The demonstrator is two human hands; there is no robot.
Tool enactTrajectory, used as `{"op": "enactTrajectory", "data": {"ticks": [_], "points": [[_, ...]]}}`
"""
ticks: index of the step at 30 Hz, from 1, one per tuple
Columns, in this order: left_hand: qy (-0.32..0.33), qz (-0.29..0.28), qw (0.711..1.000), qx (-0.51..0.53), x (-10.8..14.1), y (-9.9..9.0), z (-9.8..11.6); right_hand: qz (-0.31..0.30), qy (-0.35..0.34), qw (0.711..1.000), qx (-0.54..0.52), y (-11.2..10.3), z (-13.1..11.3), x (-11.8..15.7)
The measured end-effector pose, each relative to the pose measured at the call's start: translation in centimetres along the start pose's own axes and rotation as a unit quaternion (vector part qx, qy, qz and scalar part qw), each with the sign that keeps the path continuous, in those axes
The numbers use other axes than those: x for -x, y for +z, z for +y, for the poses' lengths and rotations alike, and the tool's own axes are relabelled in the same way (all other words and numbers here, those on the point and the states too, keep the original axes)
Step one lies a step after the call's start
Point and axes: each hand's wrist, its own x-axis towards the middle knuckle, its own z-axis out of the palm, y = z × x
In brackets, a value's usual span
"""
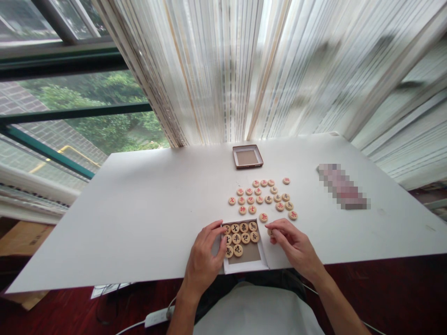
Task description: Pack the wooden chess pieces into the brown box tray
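A shallow open box lies at the table's near edge. Black-marked Chinese chess pieces sit in rows inside it, with bare bottom showing at its lower right. My left hand grips the box's left side, fingers at the far corner and thumb over the nearest pieces. Just right of the box, my right hand pinches a Chinese chess piece between thumb and fingers; most of that piece is hidden. Beyond the box, loose red-marked pieces and several black-marked ones lie face up on the table.
The white table stands against a curtain and a window. A box lid rests near its far edge. A blurred pinkish object lies on the right. A power strip is below the near edge.
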Motion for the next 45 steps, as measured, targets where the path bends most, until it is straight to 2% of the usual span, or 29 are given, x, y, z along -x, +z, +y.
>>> {"op": "enactTrajectory", "data": {"ticks": [9, 17, 28, 33, 39, 45], "points": [[0.0, -0.002, 1.0, -0.004, 0.0, 0.0, 0.1, 0.002, -0.004, 1.0, -0.02, 0.1, 0.1, -0.1], [0.004, 0.001, 1.0, -0.004, 0.1, 0.1, -0.1, -0.003, -0.023, 1.0, 0.014, 0.0, 1.0, -0.1], [0.031, 0.022, 0.999, 0.031, -0.3, -0.6, 0.7, 0.0, 0.003, 1.0, -0.007, 0.4, 0.0, 0.0], [0.055, 0.024, 0.997, 0.045, -0.1, -0.8, 2.3, -0.002, 0.011, 1.0, -0.025, 1.1, -0.5, 0.6], [0.071, -0.04, 0.99, 0.113, 0.0, -0.3, 4.9, -0.024, 0.002, 0.999, -0.039, 2.3, -1.2, 1.8], [0.061, -0.044, 0.986, 0.146, 0.0, 0.5, 5.9, -0.033, 0.039, 0.996, -0.079, 2.9, -1.6, 2.3]]}}
